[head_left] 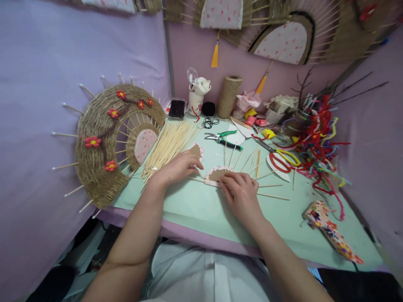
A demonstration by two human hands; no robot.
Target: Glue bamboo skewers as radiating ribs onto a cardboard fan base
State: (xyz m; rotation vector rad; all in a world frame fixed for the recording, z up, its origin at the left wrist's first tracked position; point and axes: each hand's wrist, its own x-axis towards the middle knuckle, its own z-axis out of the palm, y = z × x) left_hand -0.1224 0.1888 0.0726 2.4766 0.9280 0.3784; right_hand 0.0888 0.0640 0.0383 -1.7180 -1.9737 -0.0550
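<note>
Half-round cardboard piece (pixel 215 175): flat at mid-table, with thin sticks (pixel 270 186) fanning outward.
Front margin: green cloth (pixel 195 214) extends from the piece to my table edge.
Right margin: scissors (pixel 281 160) lie beyond the upper stick tips; flower-patterned gun-shaped tool (pixel 330 233) sits well apart.
Left margin: stick bundle (pixel 171 142) lies beside my left hand (pixel 180 167).
Left-hand pose: palm down, fingers bent, near second cardboard piece (pixel 197 152); grip hidden.
Right-hand pose: my right hand (pixel 241 188) arches over the right end, fingertips touching; pinching or pressing, I cannot tell.
Hand spacing: apart.
</note>
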